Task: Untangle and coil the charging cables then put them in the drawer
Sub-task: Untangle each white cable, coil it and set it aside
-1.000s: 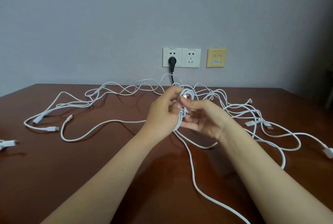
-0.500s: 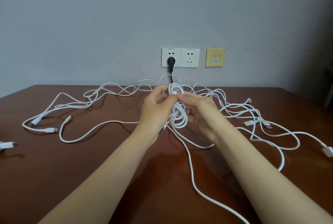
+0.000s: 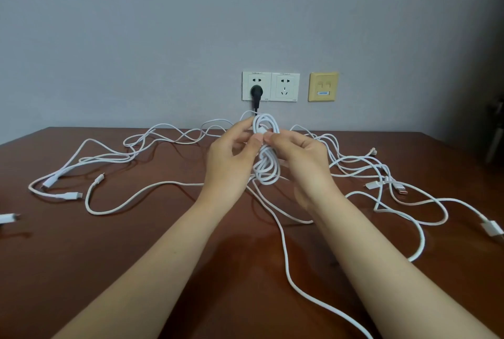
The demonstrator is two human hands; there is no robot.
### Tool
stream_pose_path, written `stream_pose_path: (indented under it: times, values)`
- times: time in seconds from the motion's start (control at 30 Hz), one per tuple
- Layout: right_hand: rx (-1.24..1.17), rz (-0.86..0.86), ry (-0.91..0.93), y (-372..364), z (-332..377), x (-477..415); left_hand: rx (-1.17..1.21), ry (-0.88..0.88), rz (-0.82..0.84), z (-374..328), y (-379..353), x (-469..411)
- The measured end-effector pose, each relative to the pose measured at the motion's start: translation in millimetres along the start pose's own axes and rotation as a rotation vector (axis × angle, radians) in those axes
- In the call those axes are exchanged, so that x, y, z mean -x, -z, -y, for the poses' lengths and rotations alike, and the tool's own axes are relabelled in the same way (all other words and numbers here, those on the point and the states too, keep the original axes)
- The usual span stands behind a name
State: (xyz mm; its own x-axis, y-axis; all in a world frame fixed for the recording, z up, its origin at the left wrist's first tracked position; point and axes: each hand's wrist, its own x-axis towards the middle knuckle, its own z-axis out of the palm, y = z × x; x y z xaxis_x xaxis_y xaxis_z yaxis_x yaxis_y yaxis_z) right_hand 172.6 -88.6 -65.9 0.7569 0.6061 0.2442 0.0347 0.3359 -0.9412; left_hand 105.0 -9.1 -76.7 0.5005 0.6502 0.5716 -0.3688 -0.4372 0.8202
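We look across a dark brown wooden worktop (image 3: 136,251) set against a plain grey wall (image 3: 163,25). Both hands are raised above its middle. The left hand (image 3: 231,164) and the right hand (image 3: 300,158) face each other with fingers curled, and each pinches a small coil of white cable (image 3: 268,173) between thumb and fingertips (the loops stand upright, one bulge above the fingers and one below). From the bottom of the coil a loose strand (image 3: 283,243) trails over the worktop towards the near edge.

Around the hands the other white cables lie unsorted on the wood: a looping spread on the left (image 3: 169,182) and a denser tangle on the right (image 3: 362,165), with connector ends scattered among them. One connector (image 3: 8,218) lies apart at the far left edge, and another (image 3: 491,228) lies at the far right.

Behind the coil, on the wall, we see a white double socket (image 3: 285,87) with a black plug (image 3: 256,91) in its left half, and a yellowed plate (image 3: 323,86) just beside it.
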Motion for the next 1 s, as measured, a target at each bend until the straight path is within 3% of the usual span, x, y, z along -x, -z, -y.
stream_pose_path:
  times: [0.3, 0.67, 1.0]
  values:
    - [-0.093, -0.055, -0.054, 10.7, 2.8, -4.3, -0.101, -0.030, 0.079, -0.2, -0.1, 2.1]
    - [0.012, -0.011, -0.076, -1.1, -11.9, -8.2, 0.201, 0.235, -0.100, 4.5, 2.1, -0.7]
    - [0.243, -0.054, 0.057, 3.0, -26.7, -12.2, 0.179, 0.406, -0.100, 5.7, 5.7, -4.7]
